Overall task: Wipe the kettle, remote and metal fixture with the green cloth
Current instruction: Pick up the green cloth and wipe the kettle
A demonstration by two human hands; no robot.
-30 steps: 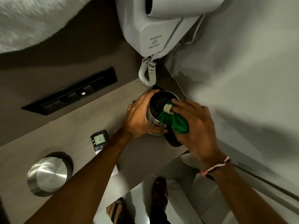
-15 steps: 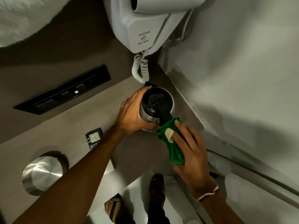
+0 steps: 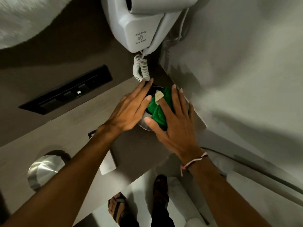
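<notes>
Your hands on the kettle, green cloth pressed over its top.

Largest first: the wooden counter runs across the view, with the wall-hung hair dryer above and its coiled cord dangling just behind your fingers. The round metal fixture sits at the counter's left, well apart from the kettle. The kettle stands in the far right corner, mostly hidden under your hands. Your right hand lies spread flat, pressing the green cloth onto the kettle's top. Your left hand rests against the kettle's left side, fingers extended. The remote lies partly under your left forearm.
</notes>
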